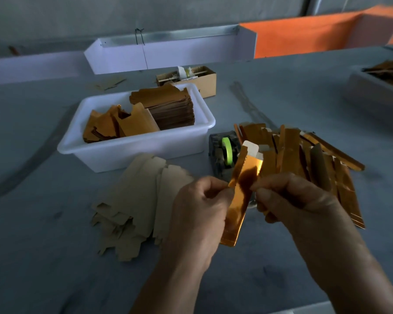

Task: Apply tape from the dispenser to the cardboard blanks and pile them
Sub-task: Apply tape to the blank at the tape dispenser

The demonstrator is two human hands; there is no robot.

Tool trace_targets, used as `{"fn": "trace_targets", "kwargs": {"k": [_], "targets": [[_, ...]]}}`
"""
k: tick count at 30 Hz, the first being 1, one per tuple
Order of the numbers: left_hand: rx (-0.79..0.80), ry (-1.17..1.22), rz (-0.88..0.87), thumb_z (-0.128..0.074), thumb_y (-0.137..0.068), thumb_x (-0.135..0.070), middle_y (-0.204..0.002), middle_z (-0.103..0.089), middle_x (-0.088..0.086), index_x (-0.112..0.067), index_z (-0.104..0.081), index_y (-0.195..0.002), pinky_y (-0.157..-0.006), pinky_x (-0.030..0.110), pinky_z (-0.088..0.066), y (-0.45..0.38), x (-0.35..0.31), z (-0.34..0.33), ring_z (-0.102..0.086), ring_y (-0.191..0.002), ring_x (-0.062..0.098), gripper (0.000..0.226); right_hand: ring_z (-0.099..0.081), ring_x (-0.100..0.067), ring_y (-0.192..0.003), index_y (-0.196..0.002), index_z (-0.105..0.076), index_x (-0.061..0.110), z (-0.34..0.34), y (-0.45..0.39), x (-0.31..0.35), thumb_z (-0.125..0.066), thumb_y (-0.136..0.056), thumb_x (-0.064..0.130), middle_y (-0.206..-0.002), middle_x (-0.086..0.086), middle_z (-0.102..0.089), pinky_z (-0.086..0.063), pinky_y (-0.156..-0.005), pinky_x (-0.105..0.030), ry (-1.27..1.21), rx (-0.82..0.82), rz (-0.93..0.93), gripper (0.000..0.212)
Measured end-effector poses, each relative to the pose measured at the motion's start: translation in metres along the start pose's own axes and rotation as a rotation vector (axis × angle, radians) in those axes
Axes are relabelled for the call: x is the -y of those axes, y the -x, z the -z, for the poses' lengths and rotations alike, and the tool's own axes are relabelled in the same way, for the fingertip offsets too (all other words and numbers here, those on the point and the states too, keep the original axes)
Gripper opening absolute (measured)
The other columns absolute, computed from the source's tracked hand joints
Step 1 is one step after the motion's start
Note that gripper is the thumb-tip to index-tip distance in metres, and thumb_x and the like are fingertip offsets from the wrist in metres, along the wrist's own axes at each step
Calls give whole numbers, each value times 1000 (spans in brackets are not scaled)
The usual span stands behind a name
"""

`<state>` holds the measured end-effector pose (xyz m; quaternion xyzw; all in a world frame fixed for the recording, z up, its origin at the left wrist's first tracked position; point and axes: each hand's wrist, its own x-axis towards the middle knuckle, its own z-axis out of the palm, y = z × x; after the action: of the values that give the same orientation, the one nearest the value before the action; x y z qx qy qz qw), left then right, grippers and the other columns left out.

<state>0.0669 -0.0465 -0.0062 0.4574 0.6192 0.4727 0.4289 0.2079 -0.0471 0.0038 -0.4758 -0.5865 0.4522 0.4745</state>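
Both hands pinch 1 glossy gold cardboard blank (238, 196), a long narrow strip held upright just in front of the tape dispenser (222, 155): the left hand (200, 207) grips its left edge, the right hand (288, 200) its right edge. Left of the dispenser sit a white plastic tub (132, 150) of blanks and a matte brown pile (134, 205); right of it fans a shiny gold pile (304, 159) on the grey tabletop (43, 257).

left hand (199, 201) and right hand (288, 198) pinch one gold blank (241, 189) above tabletop (43, 257). tape dispenser (224, 155) just behind, white tub (134, 146) beyond, folded gold pile (304, 152) right.
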Motion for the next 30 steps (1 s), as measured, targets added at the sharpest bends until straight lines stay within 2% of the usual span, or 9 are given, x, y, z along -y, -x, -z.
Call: {"fn": "trace_targets", "kwargs": {"k": [5, 8, 10, 13, 17, 21, 23, 26, 30], "targets": [[48, 56, 21, -67, -86, -17, -76, -74, 1, -20, -69, -78, -71, 36, -60, 6, -4, 2, -72, -72, 15, 9, -62, -2, -73, -81, -71, 27, -3, 0, 3, -62, -81, 6, -79, 13, -69, -47, -58, -11, 133, 78, 56, 22], [82, 96, 34, -67, -86, -16, -76, -74, 2, -18, -70, -80, -71, 33, -60, 9, -5, 3, -72, -72, 15, 7, -62, -2, -77, -91, -66, 41, -3, 0, 4, -64, -81, 12, -83, 18, -67, -49, -64, -12, 218, 88, 71, 30], [111, 135, 41, -67, -86, -17, -75, -74, 1, -17, -71, -79, -70, 30, -59, 10, -5, 4, -72, -72, 14, 7, -62, 1, -77, -101, -55, 47, -2, 0, 5, -65, -80, 16, -84, 20, -66, -49, -65, -11, 296, 89, 84, 38], [143, 188, 44, -66, -86, -15, -76, -74, 2, -16, -72, -80, -68, 26, -59, 12, -6, 4, -73, -73, 15, 8, -65, 2, -74, -99, -47, 41, -2, -1, 4, -68, -77, 18, -82, 21, -67, -52, -59, -14, 304, 30, 71, 38], [197, 218, 67, -64, -88, -10, -78, -75, 2, -14, -73, -82, -66, 22, -58, 13, -8, 7, -73, -74, 15, 12, -65, 2, -70, -91, -47, 33, -4, -2, 2, -70, -76, 19, -79, 21, -68, -50, -56, -14, 295, -2, 50, 30], [242, 261, 88, -68, -82, -18, -79, -75, 4, -11, -73, -82, -66, 23, -58, 13, -10, 10, -73, -75, 16, 9, -64, 5, -69, -86, -49, 32, -4, 0, 2, -71, -76, 20, -79, 25, -66, -50, -57, -11, 311, -19, 54, 27], [212, 244, 62, -69, -82, -21, -77, -75, 5, -12, -73, -79, -66, 25, -58, 14, -8, 8, -73, -73, 18, 10, -63, 6, -69, -85, -49, 32, -6, 0, 2, -72, -75, 22, -79, 28, -65, -51, -57, -14, 355, -25, 67, 26], [134, 205, 32, -63, -89, -17, -74, -74, 4, -16, -71, -75, -67, 30, -58, 14, -1, 4, -73, -71, 19, 16, -62, 8, -70, -85, -49, 30, -8, -1, 1, -72, -75, 22, -79, 27, -64, -49, -63, -9, 413, -32, 77, 27], [37, 163, -52, -63, -89, -17, -67, -72, 3, -17, -72, -71, -58, 26, -56, 17, 3, -2, -71, -64, 16, 20, -61, 3, -66, -83, -45, 33, -11, 0, 4, -71, -77, 28, -67, 11, -63, -50, -56, -13, 569, -83, 70, 28]]}}
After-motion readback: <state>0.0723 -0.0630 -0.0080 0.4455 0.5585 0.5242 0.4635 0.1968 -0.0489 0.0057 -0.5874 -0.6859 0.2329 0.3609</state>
